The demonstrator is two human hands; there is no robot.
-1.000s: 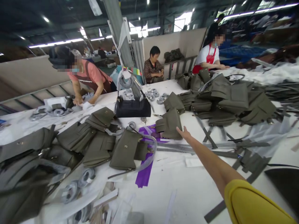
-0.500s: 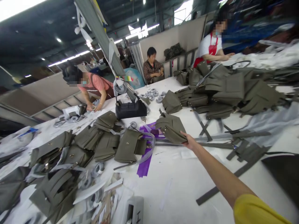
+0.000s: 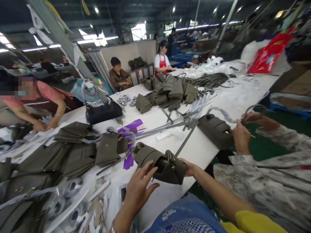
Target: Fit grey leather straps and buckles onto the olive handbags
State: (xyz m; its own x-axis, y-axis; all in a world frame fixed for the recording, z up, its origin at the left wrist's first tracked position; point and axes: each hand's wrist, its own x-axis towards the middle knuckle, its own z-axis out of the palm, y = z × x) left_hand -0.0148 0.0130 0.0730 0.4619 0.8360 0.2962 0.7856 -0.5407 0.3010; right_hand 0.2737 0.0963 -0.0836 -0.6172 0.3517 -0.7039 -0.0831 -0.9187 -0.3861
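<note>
An olive-green handbag (image 3: 167, 174) with small gold fittings lies tilted at the near edge of the table, in front of me. My right hand (image 3: 188, 168) grips its right end, the fingers partly hidden behind it. With fingers spread, my left hand (image 3: 139, 186) is at the bag's near left side; whether the fingertips touch it is hard to tell. Just left of the held bag lies another olive bag (image 3: 107, 149), beside a purple strip (image 3: 128, 161).
Several olive bags (image 3: 80, 158) cover the table's left; more are heaped at the back (image 3: 167, 89). A black bag (image 3: 104, 111) stands near a slanted post. Close on my right, a co-worker's hands (image 3: 243, 136) hold an olive bag (image 3: 216, 129). Grey wrapped rolls (image 3: 73, 187) lie near left.
The view has swung right. My right hand has brought the handbag from mid-table close to me, and my left hand has come into view beside it. The nearby co-worker on the right now shows.
</note>
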